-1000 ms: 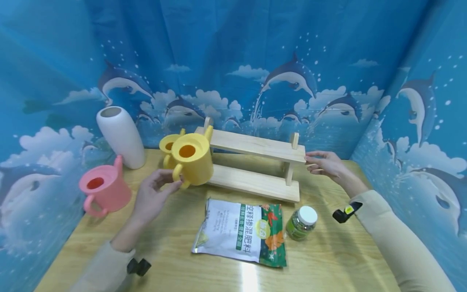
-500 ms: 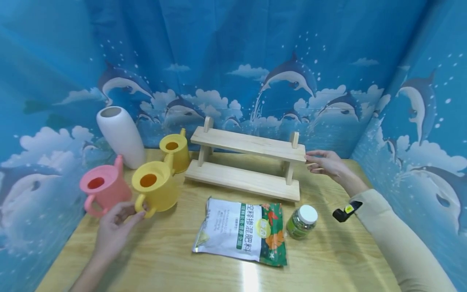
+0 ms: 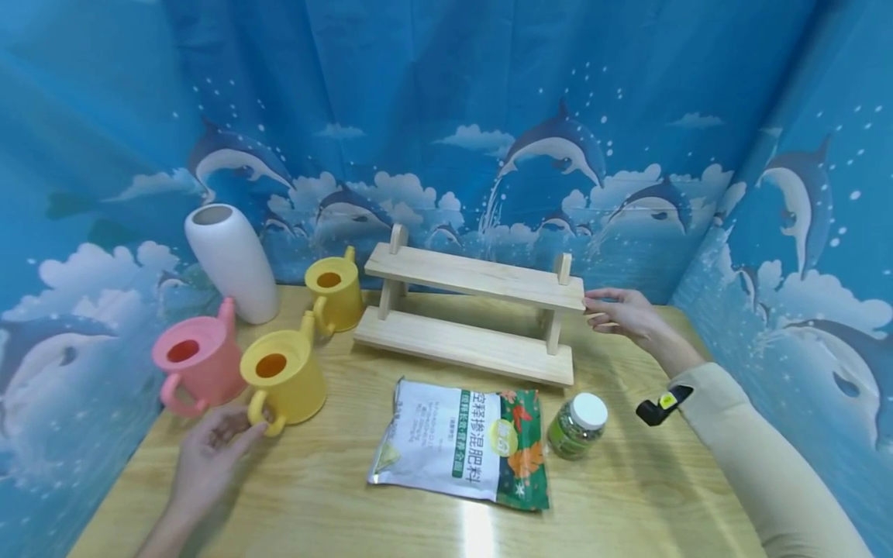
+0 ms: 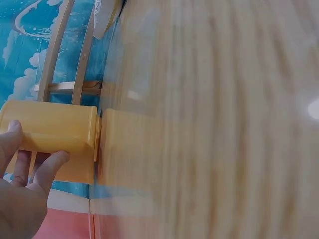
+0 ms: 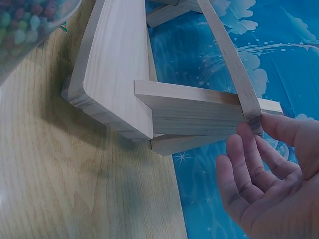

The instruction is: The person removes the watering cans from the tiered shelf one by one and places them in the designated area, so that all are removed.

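My left hand [image 3: 209, 457] grips the handle of a yellow watering can [image 3: 293, 380] at the front left. In the left wrist view, thumb and fingers curl around that handle, and the can's base [image 4: 94, 144] sits right at the tabletop. A pink watering can [image 3: 209, 356] stands just behind and left of it; a second yellow watering can [image 3: 337, 294] is further back. My right hand [image 3: 624, 316] pinches the right end of the upper board of a two-tier wooden shelf [image 3: 474, 271]. In the right wrist view, the thumb lies over the board's end [image 5: 251, 117] with fingertips beneath.
A white vase [image 3: 237, 263] stands at the back left. In front of the shelf lies a white and green printed bag [image 3: 453, 442], with a white-lidded jar [image 3: 577, 426] of small coloured balls to its right. Blue dolphin curtains [image 3: 446, 139] enclose the wooden table [image 3: 335, 496].
My left hand has carried the yellow watering can left and towards me, from in front of the shelf down to beside the pink one. My right hand has stayed at the shelf's end.
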`<state>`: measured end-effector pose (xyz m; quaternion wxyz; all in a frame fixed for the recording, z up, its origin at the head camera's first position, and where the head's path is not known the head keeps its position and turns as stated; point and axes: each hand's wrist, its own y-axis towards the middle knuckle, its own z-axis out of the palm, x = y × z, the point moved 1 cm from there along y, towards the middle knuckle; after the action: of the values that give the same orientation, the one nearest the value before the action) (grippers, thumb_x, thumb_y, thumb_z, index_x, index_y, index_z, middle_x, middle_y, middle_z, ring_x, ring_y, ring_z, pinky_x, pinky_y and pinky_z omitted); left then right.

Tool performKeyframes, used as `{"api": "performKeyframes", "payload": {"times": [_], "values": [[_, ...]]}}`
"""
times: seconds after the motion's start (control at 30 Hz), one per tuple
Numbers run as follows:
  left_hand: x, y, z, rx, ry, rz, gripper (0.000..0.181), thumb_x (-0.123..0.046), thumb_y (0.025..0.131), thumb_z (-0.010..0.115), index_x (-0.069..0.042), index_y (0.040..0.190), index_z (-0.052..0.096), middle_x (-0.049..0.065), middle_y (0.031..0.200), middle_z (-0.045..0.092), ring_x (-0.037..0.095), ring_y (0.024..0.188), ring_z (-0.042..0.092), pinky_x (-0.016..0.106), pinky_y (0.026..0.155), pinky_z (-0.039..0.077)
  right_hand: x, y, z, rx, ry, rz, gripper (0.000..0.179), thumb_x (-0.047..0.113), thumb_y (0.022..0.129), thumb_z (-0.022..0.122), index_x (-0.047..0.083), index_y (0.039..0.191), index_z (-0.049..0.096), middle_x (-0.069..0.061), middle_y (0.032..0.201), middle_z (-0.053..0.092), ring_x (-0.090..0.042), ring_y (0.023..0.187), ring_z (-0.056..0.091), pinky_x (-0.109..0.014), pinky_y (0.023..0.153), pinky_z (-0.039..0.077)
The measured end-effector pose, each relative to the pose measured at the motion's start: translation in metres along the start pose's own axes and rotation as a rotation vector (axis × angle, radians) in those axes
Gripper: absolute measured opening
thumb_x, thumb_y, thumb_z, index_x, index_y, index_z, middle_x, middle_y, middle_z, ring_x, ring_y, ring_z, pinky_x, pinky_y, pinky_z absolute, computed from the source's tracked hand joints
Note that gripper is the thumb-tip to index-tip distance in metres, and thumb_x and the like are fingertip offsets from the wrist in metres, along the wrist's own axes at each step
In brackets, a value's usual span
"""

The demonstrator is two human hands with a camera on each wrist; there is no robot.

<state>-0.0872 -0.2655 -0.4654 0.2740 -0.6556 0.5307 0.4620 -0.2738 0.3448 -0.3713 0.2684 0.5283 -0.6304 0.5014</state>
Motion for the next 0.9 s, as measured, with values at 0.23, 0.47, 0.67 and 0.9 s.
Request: {"api": "performKeyframes", "payload": {"times": [0.23,0.47,0.67,0.9], "values": [[0.003,0.003,-0.001,0.042,0.008,-0.073,0.032,-0.013,0.095,0.079,0.003,0.121,0.067,-0.037,0.094,0.066,-0.016,0.091,0.064,0.002,0.082,0.053,-0.001,0.000,0.002,-0.007,-0.004,0.002,0.064,0.032,0.109,0.059,-0.001,0.160,0.037,0.008,0.106,0.071,-0.001,0.082,0.072,-0.023,0.083,0.065],[-0.006,0.009,-0.010,0.039,-0.134,-0.057,0.031,-0.007,0.095,0.079,-0.001,0.122,0.066,-0.032,0.099,0.070,-0.013,0.091,0.067,0.003,0.081,0.055,-0.001,-0.007,0.001,-0.001,0.018,-0.029,0.067,0.032,0.107,0.062,-0.003,0.159,0.038,0.016,0.098,0.073,-0.001,0.083,0.072,-0.022,0.082,0.064],[-0.032,0.022,-0.023,-0.003,-0.208,-0.002,0.029,-0.002,0.094,0.077,-0.004,0.122,0.068,-0.026,0.100,0.075,-0.009,0.093,0.070,0.007,0.079,0.059,-0.001,-0.024,-0.005,-0.018,-0.045,-0.062,0.066,0.035,0.109,0.058,0.001,0.161,0.037,0.019,0.103,0.070,-0.001,0.090,0.070,-0.022,0.085,0.063],[-0.071,0.039,-0.028,-0.004,0.044,0.079,0.040,-0.026,0.099,0.076,-0.010,0.134,0.065,-0.034,0.108,0.066,-0.013,0.100,0.064,0.001,0.082,0.054,0.009,-0.054,-0.001,-0.023,-0.060,-0.154,0.055,0.036,0.111,0.054,0.007,0.157,0.044,0.012,0.116,0.068,-0.003,0.097,0.070,-0.024,0.091,0.063]]}}
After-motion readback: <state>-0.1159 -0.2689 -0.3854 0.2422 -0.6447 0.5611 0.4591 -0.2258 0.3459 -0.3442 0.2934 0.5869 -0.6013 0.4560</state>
